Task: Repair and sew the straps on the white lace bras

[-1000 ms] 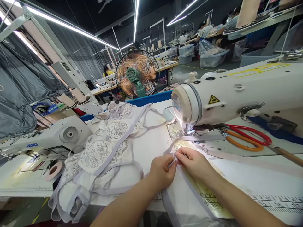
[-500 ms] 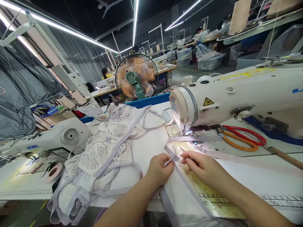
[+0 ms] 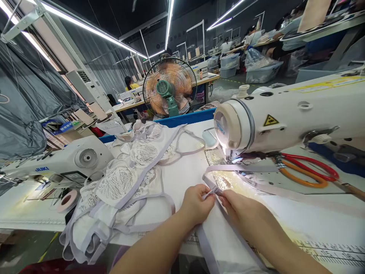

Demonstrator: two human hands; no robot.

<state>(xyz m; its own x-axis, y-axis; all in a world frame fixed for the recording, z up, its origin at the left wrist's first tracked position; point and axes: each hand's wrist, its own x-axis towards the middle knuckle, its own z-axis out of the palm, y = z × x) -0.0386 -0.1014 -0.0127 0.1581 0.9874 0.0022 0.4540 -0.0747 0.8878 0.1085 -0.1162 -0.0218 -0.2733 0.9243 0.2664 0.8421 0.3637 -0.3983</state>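
Between finger and thumb, my left hand (image 3: 198, 203) pinches the lavender elastic band (image 3: 210, 179) at the edge of a white fabric piece (image 3: 221, 243). My right hand (image 3: 248, 215) meets it from the other side, its fingertips closed on the same band. Part of the band loops up toward the needle area of the sewing machine (image 3: 273, 118), whose lamp lights the spot. White lace bras (image 3: 116, 182) with lavender edging lie heaped to the left of my hands. What sits between the fingertips is partly hidden.
Scissors with red and orange handles (image 3: 306, 171) rest on the machine bed at right. A second sewing machine (image 3: 71, 163) and a tape roll (image 3: 67, 201) stand at left. Behind the table is a large fan (image 3: 170, 89). A person in yellow (image 3: 131, 84) sits farther back.
My right fingertips, slightly apart from the band before, have come left and closed on it beside my left hand. The camera view has shifted a little to the left.
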